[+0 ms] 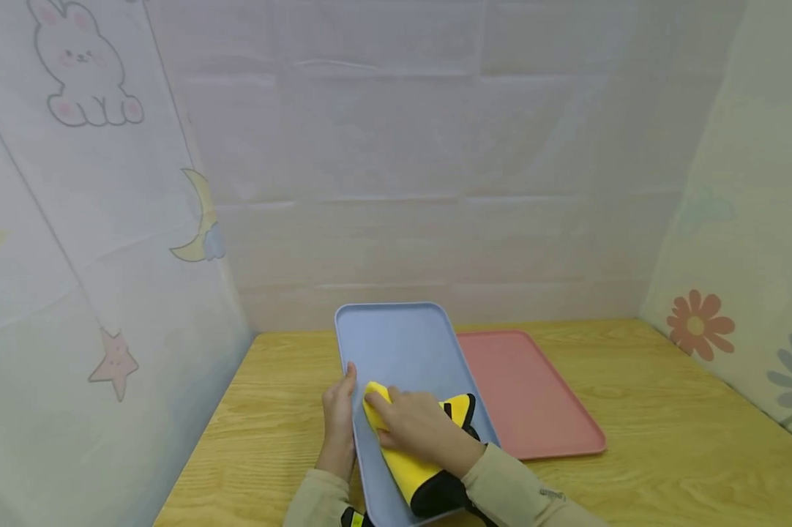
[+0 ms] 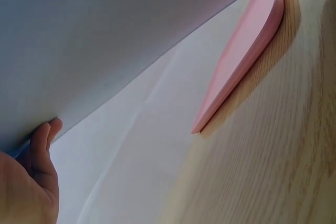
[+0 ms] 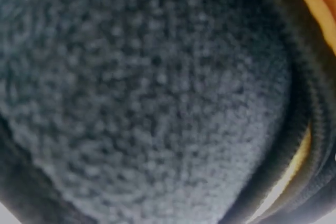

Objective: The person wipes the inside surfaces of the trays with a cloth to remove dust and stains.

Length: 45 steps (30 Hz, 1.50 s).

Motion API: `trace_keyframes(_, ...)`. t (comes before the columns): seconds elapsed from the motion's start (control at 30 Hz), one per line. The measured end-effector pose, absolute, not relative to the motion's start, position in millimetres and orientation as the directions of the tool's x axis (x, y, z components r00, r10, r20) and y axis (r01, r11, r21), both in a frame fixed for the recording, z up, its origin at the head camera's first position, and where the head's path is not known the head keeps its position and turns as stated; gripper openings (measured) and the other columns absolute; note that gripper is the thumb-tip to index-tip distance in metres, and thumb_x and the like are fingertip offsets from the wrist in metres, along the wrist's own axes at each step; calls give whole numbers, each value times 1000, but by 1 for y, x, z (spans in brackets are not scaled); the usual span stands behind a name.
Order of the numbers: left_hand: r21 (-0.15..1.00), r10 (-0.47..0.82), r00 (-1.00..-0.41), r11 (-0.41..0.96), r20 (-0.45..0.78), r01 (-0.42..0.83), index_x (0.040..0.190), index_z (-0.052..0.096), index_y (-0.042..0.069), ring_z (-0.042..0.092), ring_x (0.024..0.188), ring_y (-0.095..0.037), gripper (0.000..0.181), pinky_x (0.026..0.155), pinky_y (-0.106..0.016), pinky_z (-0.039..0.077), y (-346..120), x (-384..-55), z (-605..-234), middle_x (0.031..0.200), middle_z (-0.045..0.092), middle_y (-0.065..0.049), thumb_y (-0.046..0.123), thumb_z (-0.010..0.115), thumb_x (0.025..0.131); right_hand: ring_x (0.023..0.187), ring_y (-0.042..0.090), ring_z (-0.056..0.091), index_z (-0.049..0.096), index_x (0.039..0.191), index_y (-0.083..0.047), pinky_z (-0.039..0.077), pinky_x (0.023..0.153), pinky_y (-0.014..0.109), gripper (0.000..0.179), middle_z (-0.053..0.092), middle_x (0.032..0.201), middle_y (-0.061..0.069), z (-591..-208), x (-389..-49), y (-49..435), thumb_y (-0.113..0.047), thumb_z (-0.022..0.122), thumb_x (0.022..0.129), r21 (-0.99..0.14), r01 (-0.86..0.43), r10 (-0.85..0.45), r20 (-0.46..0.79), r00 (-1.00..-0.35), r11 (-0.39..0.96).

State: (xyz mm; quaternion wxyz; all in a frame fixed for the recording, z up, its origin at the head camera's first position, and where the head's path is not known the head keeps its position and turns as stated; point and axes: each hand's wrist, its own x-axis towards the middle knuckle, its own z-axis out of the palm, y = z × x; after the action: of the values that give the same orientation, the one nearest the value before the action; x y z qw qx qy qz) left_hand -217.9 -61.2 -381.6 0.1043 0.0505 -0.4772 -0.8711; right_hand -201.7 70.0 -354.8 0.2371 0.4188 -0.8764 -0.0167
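Left hand gripping a light-blue, smooth rectangular tray (image 1: 396, 344); right hand holding a yellow, black-edged fabric cloth (image 1: 409, 476)

The left hand (image 1: 339, 410) is grasping the tray's left long side, its thumb lying along the rim and its other fingers supporting the underside. The tray is tilting above the wood-grain table (image 1: 251, 432), extending forward of both hands' fingers. The right hand (image 1: 422, 428) is curling its fingers round the bunched cloth, which is lying against the tray's face beneath them. Blurred dark fabric is filling the right wrist view, probably the cloth's. A pink rectangular tray (image 1: 534, 395) is resting on the table, right of the right fingers.
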Motion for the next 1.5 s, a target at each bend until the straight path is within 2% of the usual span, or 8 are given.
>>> trace_keyframes(0.27, 869, -210, -978, -485, -7, 98, 86, 62, 3, 60, 65, -14, 36, 58, -27, 49, -66, -216, -382, 75, 62, -5, 38, 56, 87, 40, 11, 30, 48, 109, -13, 25, 36, 20, 36, 41, 65, 2, -359, -212, 92, -23, 62, 78, 143, -686, -686, 340, -643, 714)
trace_keyframes(0.4, 872, -219, -976, -480, -8, 100, 83, 62, 4, 59, 63, -14, 33, 57, -27, 48, -68, -217, -383, 72, 62, -4, 36, 56, 87, 39, 13, 29, 47, 108, -12, 26, 36, 21, 35, 40, 65, 2, -364, -219, 107, -21, 62, 77, 120, -655, -652, 332, -682, 746)
trace_keyframes(0.7, 873, -242, -970, -472, 8, 125, 77, 62, 8, 57, 61, -12, 28, 56, -26, 47, -71, -218, -383, 69, 60, -1, 33, 55, 88, 39, 12, 22, 46, 102, -9, 19, 36, 21, 31, 31, 60, 0, -373, -234, 138, -17, 61, 76, 133, -621, -622, 356, -697, 772)
trace_keyframes(1.03, 865, -252, -968, -486, 2, 128, 79, 63, 6, 58, 63, -13, 28, 58, -26, 47, -75, -216, -377, 71, 61, -3, 32, 56, 89, 44, 16, 32, 46, 97, -10, 27, 41, 25, 35, 33, 60, 2, -377, -242, 158, -18, 70, 74, 121, -497, -509, 287, -811, 859)
trace_keyframes(1.1, 864, -249, -968, -488, 0, 126, 78, 63, 7, 58, 62, -13, 28, 57, -26, 47, -75, -216, -377, 70, 61, -2, 32, 56, 88, 45, 16, 32, 46, 98, -10, 27, 41, 25, 35, 33, 60, 2, -378, -242, 159, -19, 69, 74, 120, -504, -516, 288, -807, 855)
trace_keyframes(1.33, 870, -273, -962, -476, -3, 132, 77, 62, 7, 58, 62, -12, 28, 57, -26, 47, -75, -216, -375, 70, 61, -2, 33, 58, 87, 45, 13, 28, 47, 101, -6, 24, 40, 23, 33, 32, 61, 0, -380, -242, 165, -16, 64, 75, 66, -613, -588, 377, -715, 787)
trace_keyframes(1.5, 865, -262, -965, -484, 2, 133, 73, 61, 8, 58, 62, -12, 29, 57, -26, 47, -74, -215, -375, 70, 61, -3, 33, 57, 87, 45, 11, 26, 47, 106, -6, 21, 41, 22, 34, 33, 62, -1, -386, -240, 163, -16, 60, 76, 4, -613, -576, 351, -739, 790)
